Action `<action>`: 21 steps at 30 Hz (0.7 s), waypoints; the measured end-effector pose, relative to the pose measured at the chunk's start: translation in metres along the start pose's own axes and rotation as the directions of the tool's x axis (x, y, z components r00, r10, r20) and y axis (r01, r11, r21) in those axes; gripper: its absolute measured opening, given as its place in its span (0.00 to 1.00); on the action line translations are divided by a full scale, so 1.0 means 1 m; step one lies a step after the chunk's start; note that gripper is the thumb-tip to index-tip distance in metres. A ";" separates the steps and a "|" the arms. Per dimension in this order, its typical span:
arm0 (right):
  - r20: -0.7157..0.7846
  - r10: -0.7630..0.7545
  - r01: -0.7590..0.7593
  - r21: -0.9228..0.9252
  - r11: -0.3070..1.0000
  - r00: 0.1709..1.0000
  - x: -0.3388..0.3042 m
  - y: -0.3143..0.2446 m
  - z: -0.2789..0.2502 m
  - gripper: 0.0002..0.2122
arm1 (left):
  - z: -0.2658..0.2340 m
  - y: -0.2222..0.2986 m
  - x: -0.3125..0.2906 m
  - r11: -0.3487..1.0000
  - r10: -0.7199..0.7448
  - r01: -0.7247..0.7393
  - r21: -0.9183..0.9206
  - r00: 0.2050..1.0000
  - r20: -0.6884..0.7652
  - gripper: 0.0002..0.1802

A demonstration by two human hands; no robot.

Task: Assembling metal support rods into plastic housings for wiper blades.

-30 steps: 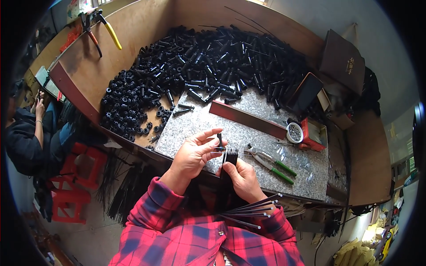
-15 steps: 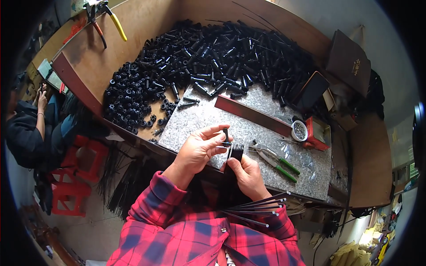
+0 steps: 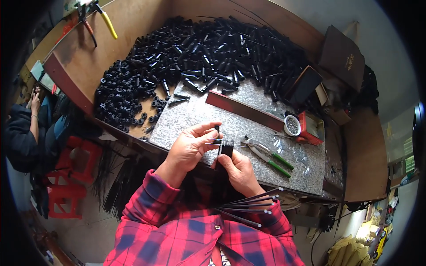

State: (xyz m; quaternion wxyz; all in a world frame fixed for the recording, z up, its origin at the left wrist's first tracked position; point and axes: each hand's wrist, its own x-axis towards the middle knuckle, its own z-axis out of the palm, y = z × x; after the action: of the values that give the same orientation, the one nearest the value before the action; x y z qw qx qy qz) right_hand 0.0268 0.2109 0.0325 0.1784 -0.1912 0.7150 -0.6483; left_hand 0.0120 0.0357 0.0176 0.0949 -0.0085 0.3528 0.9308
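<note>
My left hand [image 3: 183, 150] pinches a short black plastic tube [image 3: 217, 129] upright between thumb and fingers. Close beside it, my right hand [image 3: 242, 175] grips a flat bundle of thin black rods [image 3: 226, 148], its top ends lined up side by side just under the tube. A thin wire [image 3: 210, 144] shows at the left fingers; whether it passes through the rods is too fine to tell. Lower down, the same dark strands seem to fan out into rods with pale tips [image 3: 253, 205] by my right sleeve. Green-handled pliers [image 3: 270, 156] lie to the right of my hands.
Black tubes [image 3: 199, 57] and toothed black rings [image 3: 117, 97] are heaped behind the speckled board [image 3: 186, 117]. A reddish bar [image 3: 244, 112], white cup [image 3: 292, 126] and red box [image 3: 309, 129] lie on it. Pliers [image 3: 106, 22] hang far left; another person [image 3: 26, 133] sits beyond red stools [image 3: 66, 197].
The whole scene has shifted slightly left and up in the picture. Both hands keep nearly the same hold, with the tube and the rod bundle still close together.
</note>
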 end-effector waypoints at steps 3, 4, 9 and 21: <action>-0.006 0.028 -0.028 -0.023 0.999 1.000 -0.001 0.004 -0.003 0.12 | 0.003 -0.001 0.002 1.000 -0.010 0.010 -0.006 1.000 0.023 0.17; -0.001 0.028 -0.028 -0.022 0.999 1.000 0.001 0.004 -0.002 0.12 | 0.001 0.000 0.002 1.000 -0.007 0.007 -0.006 1.000 0.019 0.17; 0.007 0.003 -0.003 -0.041 0.999 1.000 -0.001 0.000 -0.001 0.12 | 0.001 0.001 0.000 1.000 -0.026 0.025 0.016 0.999 0.023 0.18; -0.008 0.001 -0.001 -0.043 0.999 1.000 -0.002 0.001 0.003 0.10 | -0.013 0.000 -0.006 0.995 -0.084 0.078 0.063 0.992 0.096 0.16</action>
State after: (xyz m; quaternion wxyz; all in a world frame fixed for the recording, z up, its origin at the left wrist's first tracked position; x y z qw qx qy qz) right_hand 0.0302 0.2100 0.0317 0.1718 -0.1923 0.7297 -0.6333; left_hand 0.0168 0.0259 0.0083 0.1503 0.0260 0.3746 0.9146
